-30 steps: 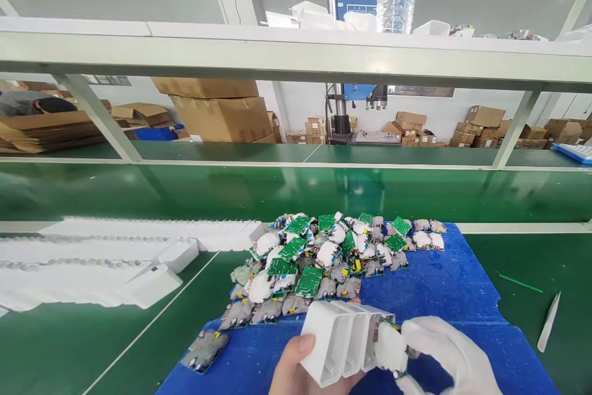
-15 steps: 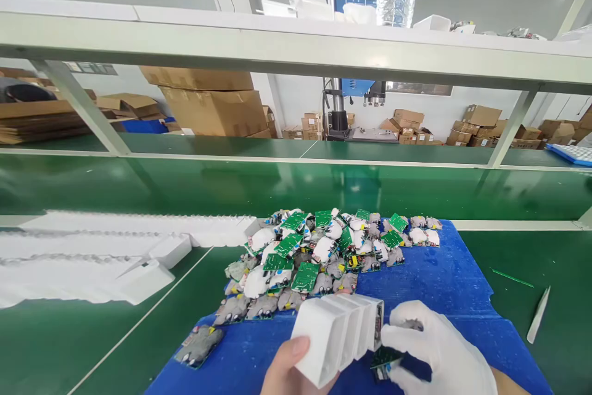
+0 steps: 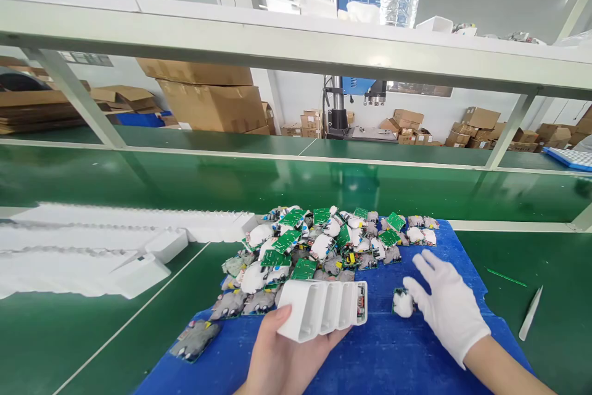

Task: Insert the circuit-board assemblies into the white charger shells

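Note:
My bare left hand (image 3: 289,352) grips a row of several white plastic housings (image 3: 305,315), held above the blue mat (image 3: 383,358). Red and dark parts of a circuit board (image 3: 361,301) show inside the housing at the right end. My right hand (image 3: 446,305), in a white glove, has its fingers spread over the right side of the mat. Just left of its thumb lies a small circuit board with a white lump (image 3: 403,304); whether the thumb touches it I cannot tell. Behind the housings spreads a heap of boards (image 3: 319,244) with grey and white lumps, some green side up.
Rows of white housings (image 3: 92,259) lie on the green table at left. A lone grey-lumped board (image 3: 195,341) rests near the mat's left edge. Tweezers (image 3: 530,313) and a thin green strip (image 3: 506,276) lie right of the mat. A shelf beam (image 3: 287,44) crosses overhead.
My right hand has moved up and away from the housings, its fingers now spread. The white-lumped board now shows beside it. My left hand has shifted the housings slightly left and up.

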`<state>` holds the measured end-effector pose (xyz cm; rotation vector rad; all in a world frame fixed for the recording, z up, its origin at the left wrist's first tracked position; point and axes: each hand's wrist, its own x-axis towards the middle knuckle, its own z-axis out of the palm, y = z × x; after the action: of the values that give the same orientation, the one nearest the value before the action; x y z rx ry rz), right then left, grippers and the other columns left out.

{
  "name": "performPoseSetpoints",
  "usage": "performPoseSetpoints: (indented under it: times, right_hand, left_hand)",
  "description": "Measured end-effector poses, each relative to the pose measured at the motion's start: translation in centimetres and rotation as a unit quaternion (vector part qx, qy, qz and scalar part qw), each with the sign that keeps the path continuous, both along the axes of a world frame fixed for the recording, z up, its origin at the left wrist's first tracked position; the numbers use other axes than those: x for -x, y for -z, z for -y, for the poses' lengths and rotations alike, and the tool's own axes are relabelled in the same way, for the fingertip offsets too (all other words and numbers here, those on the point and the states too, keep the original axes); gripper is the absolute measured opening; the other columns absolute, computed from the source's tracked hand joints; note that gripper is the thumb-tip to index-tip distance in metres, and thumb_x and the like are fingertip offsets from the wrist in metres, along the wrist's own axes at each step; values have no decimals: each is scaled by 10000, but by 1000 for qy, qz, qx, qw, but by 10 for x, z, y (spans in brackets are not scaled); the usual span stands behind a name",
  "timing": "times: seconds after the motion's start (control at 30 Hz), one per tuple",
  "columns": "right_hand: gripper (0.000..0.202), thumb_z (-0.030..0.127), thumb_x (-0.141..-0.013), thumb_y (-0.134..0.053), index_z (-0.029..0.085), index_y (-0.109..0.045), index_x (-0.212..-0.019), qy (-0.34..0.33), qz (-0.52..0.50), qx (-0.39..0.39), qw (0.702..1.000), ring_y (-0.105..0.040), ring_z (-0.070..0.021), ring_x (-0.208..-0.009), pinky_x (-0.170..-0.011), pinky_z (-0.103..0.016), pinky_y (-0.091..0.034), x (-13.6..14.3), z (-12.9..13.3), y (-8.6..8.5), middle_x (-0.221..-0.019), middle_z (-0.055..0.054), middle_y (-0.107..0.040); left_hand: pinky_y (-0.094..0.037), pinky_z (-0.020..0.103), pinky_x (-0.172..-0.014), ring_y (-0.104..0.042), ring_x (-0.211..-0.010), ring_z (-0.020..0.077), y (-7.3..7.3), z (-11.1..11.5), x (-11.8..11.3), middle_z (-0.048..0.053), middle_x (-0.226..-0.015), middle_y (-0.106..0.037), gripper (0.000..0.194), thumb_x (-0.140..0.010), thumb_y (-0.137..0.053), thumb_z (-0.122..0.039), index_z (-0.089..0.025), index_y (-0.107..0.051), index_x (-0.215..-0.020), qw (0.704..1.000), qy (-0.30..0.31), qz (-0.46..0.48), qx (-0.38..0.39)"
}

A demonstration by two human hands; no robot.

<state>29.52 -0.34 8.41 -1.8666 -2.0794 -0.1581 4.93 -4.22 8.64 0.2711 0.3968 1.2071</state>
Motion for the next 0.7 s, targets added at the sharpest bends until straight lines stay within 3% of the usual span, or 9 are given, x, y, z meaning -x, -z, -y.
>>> performPoseSetpoints:
  times: [0.07, 0.1, 0.17, 0.23, 0.3, 0.4, 0.47, 0.53, 0.7]
  right_hand:
    - [408, 361, -888, -436, 121, -567, -1191, 21, -24, -63, 998, -544, -316, -997, -791, -478, -489, -11, -10, 1, -1190, -175, -537]
    - [377, 338, -902, -411, 135, -575, -1174, -7, -54, -71, 996, -549, -287, -987, -812, -461, -486, -16, -12, 2, -1157, -155, -552]
    - [315, 301, -894, -440, 171, -590, -1139, -108, -124, -27, 986, -550, -220, -992, -884, -404, -463, -20, -13, 4, -1102, -104, -577]
    - [385, 309, -776, -619, 197, -590, -1143, -173, -154, 50, 972, -543, -204, -996, -899, -373, -450, -17, -10, 8, -1082, -75, -581]
    - [521, 291, -612, -754, 231, -617, -1111, -164, -139, 93, 972, -533, -230, -984, -867, -390, -447, -10, -8, 13, -1062, -60, -585]
    - [275, 228, -588, -738, 248, -685, -857, -165, -133, 89, 973, -546, -210, -884, -803, -363, -436, 2, -9, 20, -907, -18, -627]
    - [103, 164, -593, -666, 215, -653, -682, -195, -144, 63, 968, -557, -172, -741, -728, -323, -435, 8, -9, 19, -752, 6, -631]
    - [87, 123, -565, -606, 188, -611, -621, -224, -170, 24, 959, -548, -141, -634, -655, -288, -436, 12, -5, 12, -668, 14, -614]
    - [239, 129, -610, -577, 191, -598, -840, -253, -306, -109, 912, -595, -122, -669, -606, -215, -490, 27, 28, -13, -784, -14, -613]
  left_hand:
    - [-344, 483, -1017, -533, -1125, 308, 1, 0, 0, 103, -1108, -665, 373, -705, -560, -418, -195, -679, -980, 1000, 8, 4, -6]
    - [-347, 481, -1015, -541, -1116, 306, 1, 0, 0, 103, -1105, -667, 361, -713, -556, -414, -200, -681, -975, 1000, 8, 7, -11]
    - [-354, 481, -1008, -553, -1103, 301, 2, 0, 1, 103, -1099, -671, 337, -725, -549, -408, -210, -685, -961, 1000, 4, 13, -20]
    - [-357, 479, -1005, -554, -1102, 302, 3, 0, 1, 107, -1097, -671, 334, -728, -547, -406, -209, -688, -958, 1000, 6, 18, -22]
    - [-365, 474, -999, -550, -1109, 305, 3, 1, 1, 111, -1107, -666, 355, -727, -545, -416, -204, -688, -972, 999, 14, 26, -24]
    - [-378, 457, -985, -556, -1099, 303, 3, 1, 1, 118, -1112, -662, 392, -708, -560, -427, -199, -686, -1000, 998, 36, 32, -25]
    - [-364, 460, -989, -558, -1090, 300, 3, 1, 2, 116, -1122, -657, 390, -693, -577, -416, -203, -687, -1001, 998, 50, 32, -21]
    - [-340, 465, -1001, -553, -1090, 296, 3, 1, 2, 114, -1136, -650, 391, -690, -581, -415, -198, -689, -997, 998, 61, 32, -13]
    - [-323, 442, -997, -551, -1079, 292, 8, 4, -1, 134, -1117, -655, 440, -700, -562, -430, -154, -677, -1023, 995, 95, 30, -14]
